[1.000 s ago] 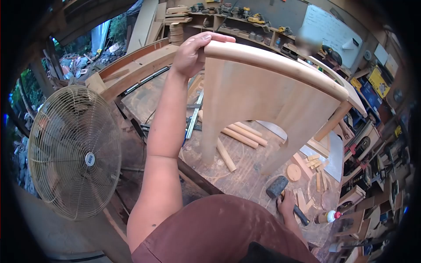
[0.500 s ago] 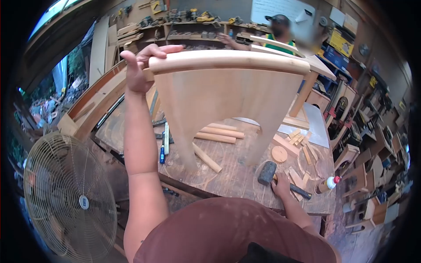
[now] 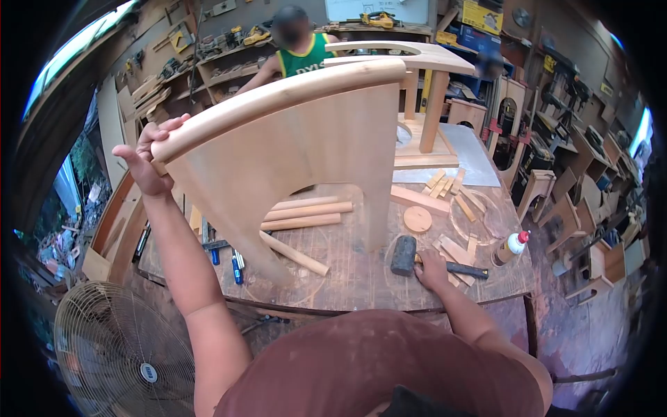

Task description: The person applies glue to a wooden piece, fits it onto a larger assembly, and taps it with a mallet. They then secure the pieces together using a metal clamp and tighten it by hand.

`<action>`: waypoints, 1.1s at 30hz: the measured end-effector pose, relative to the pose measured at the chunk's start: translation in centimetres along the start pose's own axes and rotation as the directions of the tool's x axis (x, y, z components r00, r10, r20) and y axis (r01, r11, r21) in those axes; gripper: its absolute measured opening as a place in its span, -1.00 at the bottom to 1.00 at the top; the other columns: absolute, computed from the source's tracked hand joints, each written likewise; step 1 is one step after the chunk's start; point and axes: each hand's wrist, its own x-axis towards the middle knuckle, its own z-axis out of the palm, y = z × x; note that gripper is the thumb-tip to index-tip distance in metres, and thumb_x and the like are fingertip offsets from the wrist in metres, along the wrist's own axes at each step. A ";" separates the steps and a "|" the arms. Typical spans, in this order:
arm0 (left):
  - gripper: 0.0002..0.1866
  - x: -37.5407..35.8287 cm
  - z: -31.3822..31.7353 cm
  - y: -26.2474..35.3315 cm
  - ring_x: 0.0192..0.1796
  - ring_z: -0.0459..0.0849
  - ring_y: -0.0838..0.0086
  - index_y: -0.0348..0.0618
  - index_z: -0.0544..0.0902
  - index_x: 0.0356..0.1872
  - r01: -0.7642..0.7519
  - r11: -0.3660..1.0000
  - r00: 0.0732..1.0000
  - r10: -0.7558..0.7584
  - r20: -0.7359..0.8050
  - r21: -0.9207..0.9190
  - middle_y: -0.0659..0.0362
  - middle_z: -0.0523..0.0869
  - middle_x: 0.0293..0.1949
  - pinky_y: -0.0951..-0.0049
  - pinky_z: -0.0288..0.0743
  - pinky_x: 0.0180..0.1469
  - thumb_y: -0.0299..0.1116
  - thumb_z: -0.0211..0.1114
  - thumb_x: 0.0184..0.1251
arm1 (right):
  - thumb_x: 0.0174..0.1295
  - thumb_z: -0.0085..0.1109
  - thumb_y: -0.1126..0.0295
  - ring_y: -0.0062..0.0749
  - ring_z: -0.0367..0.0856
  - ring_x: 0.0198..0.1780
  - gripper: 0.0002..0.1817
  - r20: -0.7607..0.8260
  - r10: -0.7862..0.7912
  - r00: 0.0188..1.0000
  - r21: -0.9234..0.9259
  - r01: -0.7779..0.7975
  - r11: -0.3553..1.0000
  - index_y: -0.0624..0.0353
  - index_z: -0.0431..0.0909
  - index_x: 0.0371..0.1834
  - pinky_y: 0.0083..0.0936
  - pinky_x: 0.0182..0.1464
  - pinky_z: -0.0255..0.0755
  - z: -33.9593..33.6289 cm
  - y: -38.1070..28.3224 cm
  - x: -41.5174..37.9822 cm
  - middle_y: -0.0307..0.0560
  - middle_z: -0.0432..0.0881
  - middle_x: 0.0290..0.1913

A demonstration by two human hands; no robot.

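A pale wooden panel (image 3: 313, 149) with an arched cutout and a rounded top rail stands tilted over the workbench (image 3: 347, 285). My left hand (image 3: 156, 149) grips the rail's left end, thumb sticking out. At the bench's front, my right hand (image 3: 432, 270) is wrapped round the handle of a black-headed mallet (image 3: 403, 256), which lies on the bench. Behind the panel's arch are several round dowels (image 3: 306, 221). A round wooden disc (image 3: 417, 219) and small wood strips (image 3: 455, 249) lie beyond and beside my right hand.
A glue bottle (image 3: 511, 248) stands at the bench's right. A wooden frame (image 3: 434, 111) stands behind the panel on a grey sheet (image 3: 472, 149). A person in a green top (image 3: 306, 55) is across the bench. A large fan (image 3: 125, 347) is at the lower left.
The view has turned. The panel's left end has swung left and lower with my left hand, its right end higher. The right hand stays at the mallet.
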 end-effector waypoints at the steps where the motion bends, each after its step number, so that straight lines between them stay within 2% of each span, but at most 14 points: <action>1: -0.11 0.0 -0.1 0.0 0.28 0.52 -0.07 -0.15 0.63 -0.31 0.002 1.000 1.000 -0.002 -0.029 0.008 -0.24 0.66 0.06 -0.08 0.35 0.35 0.61 -0.13 0.15 | 0.07 0.37 0.23 -0.10 0.43 0.21 -0.45 -0.001 -0.005 1.000 0.000 0.005 1.000 0.07 0.45 0.15 -0.12 0.19 0.29 0.0 0.0 -0.1 -0.02 0.52 0.10; 7: -0.13 0.0 0.1 0.3 0.31 0.50 -0.08 -0.16 0.64 -0.29 0.031 0.996 0.999 -0.028 0.038 -0.081 -0.23 0.64 0.10 -0.11 0.33 0.36 0.58 -0.10 0.17 | 0.08 0.37 0.21 -0.10 0.43 0.21 -0.45 0.010 0.018 1.000 0.007 -0.018 1.000 0.07 0.46 0.15 -0.12 0.20 0.27 0.3 0.1 0.1 -0.02 0.52 0.09; 11: -0.14 0.0 -0.1 0.3 0.29 0.52 -0.09 -0.14 0.66 -0.29 0.020 0.998 0.998 -0.017 0.053 -0.061 -0.21 0.66 0.10 -0.14 0.38 0.32 0.57 -0.14 0.20 | 0.08 0.37 0.21 -0.09 0.42 0.22 -0.45 0.073 0.011 0.997 -0.005 -0.011 1.000 0.07 0.46 0.15 -0.12 0.21 0.26 -0.3 -0.3 0.2 -0.01 0.52 0.10; 13: -0.14 0.0 0.3 0.7 0.29 0.53 -0.08 -0.13 0.66 -0.29 0.022 1.000 0.998 -0.021 0.053 -0.013 -0.20 0.67 0.09 -0.14 0.41 0.29 0.57 -0.14 0.20 | 0.07 0.37 0.22 -0.07 0.42 0.23 -0.44 0.044 0.016 0.999 0.004 -0.017 1.000 0.08 0.45 0.17 -0.12 0.21 0.25 0.0 -0.2 0.1 0.00 0.51 0.11; 20: -0.17 0.1 0.7 1.0 0.28 0.54 -0.04 -0.11 0.67 -0.25 0.048 0.998 0.993 -0.044 0.112 -0.035 -0.24 0.64 0.11 -0.10 0.48 0.25 0.53 -0.15 0.24 | 0.08 0.36 0.23 -0.10 0.41 0.21 -0.44 0.013 -0.023 1.000 -0.025 0.023 0.999 0.07 0.45 0.17 -0.09 0.19 0.26 0.5 0.0 0.0 -0.03 0.50 0.08; 24: -0.20 0.1 0.9 1.4 0.35 0.47 -0.02 -0.12 0.68 -0.27 0.087 0.995 0.988 -0.081 0.133 -0.044 -0.12 0.67 0.11 -0.12 0.35 0.36 0.52 -0.04 0.21 | 0.08 0.37 0.23 -0.11 0.40 0.23 -0.44 0.005 -0.015 1.000 -0.019 0.015 1.000 0.07 0.45 0.18 -0.10 0.21 0.25 0.6 0.1 -0.1 -0.04 0.50 0.09; 32: -0.14 0.1 1.3 1.2 0.31 0.51 -0.04 -0.13 0.67 -0.28 0.040 0.999 0.993 -0.037 0.108 -0.022 -0.17 0.67 0.09 -0.17 0.40 0.31 0.55 -0.17 0.22 | 0.07 0.38 0.25 -0.09 0.41 0.24 -0.44 -0.003 -0.024 1.000 0.014 0.024 1.000 0.06 0.45 0.17 -0.11 0.21 0.27 0.8 -0.1 0.0 -0.04 0.51 0.11; 33: -0.14 0.2 1.3 1.2 0.30 0.52 -0.05 -0.12 0.68 -0.28 0.026 0.999 0.993 -0.023 0.114 -0.027 -0.18 0.66 0.09 -0.17 0.40 0.31 0.56 -0.18 0.23 | 0.05 0.37 0.29 -0.05 0.44 0.20 -0.45 -0.036 -0.029 0.999 0.020 0.029 0.999 0.08 0.47 0.14 -0.09 0.17 0.29 0.7 -0.2 0.0 0.00 0.52 0.08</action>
